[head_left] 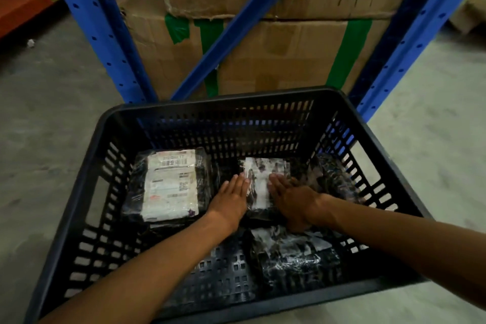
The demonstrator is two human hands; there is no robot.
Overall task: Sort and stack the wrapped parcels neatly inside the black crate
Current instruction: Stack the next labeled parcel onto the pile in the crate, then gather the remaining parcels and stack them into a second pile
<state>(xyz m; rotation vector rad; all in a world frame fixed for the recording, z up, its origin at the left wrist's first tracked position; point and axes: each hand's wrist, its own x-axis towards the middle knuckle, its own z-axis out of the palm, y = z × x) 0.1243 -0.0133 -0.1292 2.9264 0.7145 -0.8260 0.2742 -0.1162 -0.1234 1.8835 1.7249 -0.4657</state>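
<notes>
Nearest the camera, the black perforated plastic crate (pixel 104 221) sits on grey concrete floor (pixel 52 102), before taped brown cardboard boxes (pixel 263 42) behind a blue steel rack (pixel 105 34). Inside the crate lie black film-wrapped parcels: the white-labelled parcel (pixel 168 184) at its left, a near-right parcel (pixel 294 258), and a middle parcel (pixel 259 187). Left hand (pixel 231 198) and right hand (pixel 289 197), fingers flat and extended, press that middle parcel's sides.

We have one view, worn on the head: it looks forward and steeply down, close over the black slatted plastic crate (pixel 105 144), with blue steel shelving uprights (pixel 100 34) rising just behind.
</notes>
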